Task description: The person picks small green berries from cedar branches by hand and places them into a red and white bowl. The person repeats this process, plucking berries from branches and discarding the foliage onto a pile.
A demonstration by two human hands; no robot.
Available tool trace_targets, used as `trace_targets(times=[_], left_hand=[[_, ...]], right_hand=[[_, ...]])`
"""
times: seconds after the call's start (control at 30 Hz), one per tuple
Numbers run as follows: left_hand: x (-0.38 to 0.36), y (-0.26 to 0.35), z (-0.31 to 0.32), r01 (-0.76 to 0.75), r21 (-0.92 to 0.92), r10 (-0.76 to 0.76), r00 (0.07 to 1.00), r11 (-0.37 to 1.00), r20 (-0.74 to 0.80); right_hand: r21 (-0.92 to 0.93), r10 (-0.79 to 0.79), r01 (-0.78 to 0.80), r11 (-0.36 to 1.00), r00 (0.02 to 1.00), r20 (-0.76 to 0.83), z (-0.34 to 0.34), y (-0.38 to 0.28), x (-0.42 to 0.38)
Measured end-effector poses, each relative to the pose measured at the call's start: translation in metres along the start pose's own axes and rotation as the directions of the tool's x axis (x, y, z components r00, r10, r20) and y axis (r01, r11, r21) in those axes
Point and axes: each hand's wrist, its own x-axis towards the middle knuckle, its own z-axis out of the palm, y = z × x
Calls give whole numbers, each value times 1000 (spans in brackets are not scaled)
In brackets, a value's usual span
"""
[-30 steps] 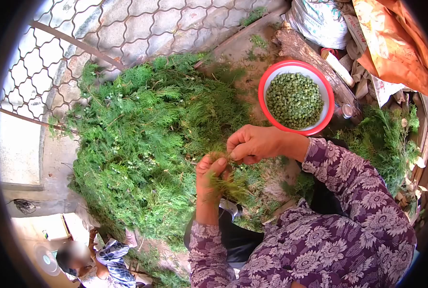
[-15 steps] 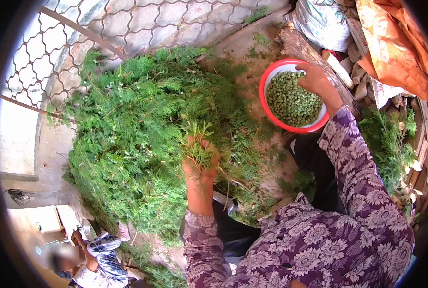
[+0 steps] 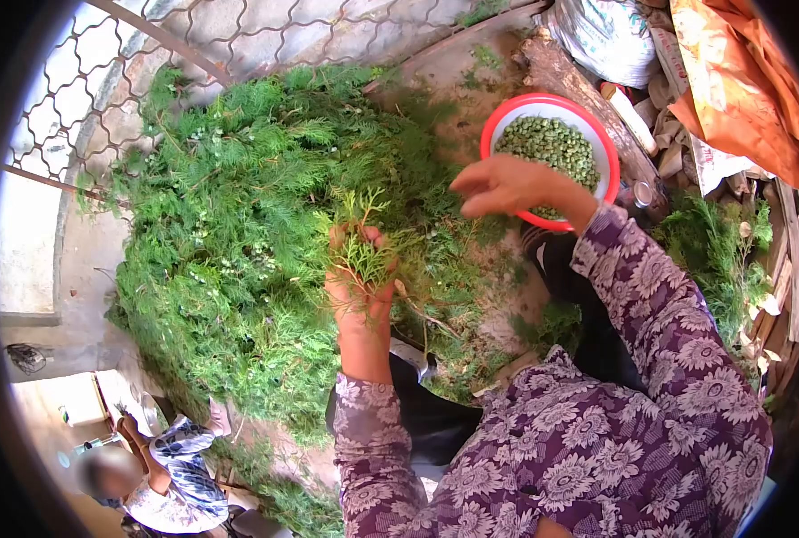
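My left hand (image 3: 356, 309) is closed around a leafy cypress-like sprig (image 3: 364, 256), its flat green fronds spreading above and over the fingers. Under and beyond it lies a big heap of cut green branches (image 3: 238, 215). My right hand (image 3: 509, 186) reaches left across the near edge of a white bowl with a red rim (image 3: 611, 148). Its fingers are stretched toward the heap, slightly apart, and nothing shows in them. Small round green cones or seeds (image 3: 553, 143) fill much of the bowl; the forearm and hand cover its lower left part.
A wire mesh fence (image 3: 265, 31) borders the far side. Behind the bowl lie a log (image 3: 565, 76), a white sack (image 3: 605, 40) and an orange sheet (image 3: 744, 85). More green branches (image 3: 717, 251) lie at right. Another person (image 3: 171, 466) sits at lower left.
My right hand has moved left from over the cones in the bowl to beyond its near rim. My left hand still holds the sprig, slightly shifted left. The view has shifted a little.
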Motion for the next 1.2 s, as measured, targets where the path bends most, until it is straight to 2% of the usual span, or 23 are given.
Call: trace_targets(times=[0.1, 0.13, 0.2, 0.23, 0.3, 0.33, 0.4, 0.47, 0.53, 0.57, 0.6, 0.63, 0.67, 0.7, 0.77, 0.83, 0.9, 0.93, 1.0, 1.03, 1.1, 1.13, 1.2], left_hand=[[2, -5, -1, 48, 19, -48, 999, 999, 20], [3, -8, -2, 46, 47, -46, 999, 998, -19], [3, -11, -7, 52, 142, -46, 998, 988, -47], [3, -11, -5, 54, 140, -47, 997, 989, -54], [-2, -11, 1, -42, 182, 38, 999, 982, 23], [-7, -9, 10, -24, 154, 29, 999, 988, -33], [-5, -4, 3, -39, 191, 44, 999, 981, -19], [-4, 2, 5, -50, 228, 53, 999, 972, -4], [-5, 11, 8, -161, 367, 199, 978, 916, -67], [-6, 17, 6, -162, 366, 200, 977, 916, -68], [-6, 24, 4, -189, 383, 245, 964, 904, -105], [-7, 31, 1, -216, 400, 292, 946, 891, -139], [-5, 37, -4, -225, 378, 292, 947, 898, -131], [-6, 42, -5, -229, 375, 296, 946, 898, -131], [-9, 48, -4, -231, 338, 292, 946, 912, -141], [-11, 50, -4, -226, 322, 282, 949, 920, -141], [-14, 52, -5, -215, 308, 270, 951, 927, -150], [-15, 53, -5, -199, 304, 249, 959, 932, -137], [-15, 55, -5, -183, 304, 230, 965, 935, -123], [-16, 55, -5, -173, 284, 215, 969, 943, -123], [-16, 57, -3, -166, 263, 203, 972, 950, -121], [-17, 58, -3, -163, 245, 195, 974, 956, -115], [-20, 63, -5, -162, 227, 191, 975, 960, -112]], right_hand=[[225, -104, 64, 972, 980, 172, 44, -34, 12], [229, -101, 60, 972, 979, 175, 57, -41, 14], [407, -90, -4, 913, 974, 210, 78, -49, 16], [411, -89, -8, 912, 972, 215, 80, -50, 15], [445, -21, -90, 891, 971, 238, 79, -53, 16], [443, -22, -90, 892, 970, 242, 78, -51, 16], [295, -39, -30, 955, 974, 225, 74, -45, 17], [268, -40, -10, 963, 982, 183, 76, -35, 15], [241, -41, 7, 971, 989, 139, 80, -22, 12], [16, -95, 93, 995, 990, 103, 82, -14, 10], [-212, -155, 169, 963, 985, 79, 86, -5, 7], [-214, -157, 171, 962, 984, 81, 96, 7, 3], [-404, 12, 60, 913, 985, 174, 110, 23, -2], [-586, 195, -26, 810, 954, 228, 126, 43, -9], [-560, 161, 94, 823, 907, 388, 165, 100, -49], [-658, 295, 183, 731, 784, 546, 192, 109, -95], [-719, 512, 83, 690, 647, 565, 217, 116, -116], [-718, 511, 87, 690, 644, 569, 220, 117, -112], [-534, 396, -35, 845, 711, 580, 226, 120, -98], [-532, 395, -35, 846, 712, 581, 230, 122, -89], [-435, 421, -266, 860, 852, 312, 234, 126, -67], [-436, 419, -263, 861, 852, 313, 231, 125, -59], [-379, 348, -251, 891, 912, 215, 226, 122, -47]])
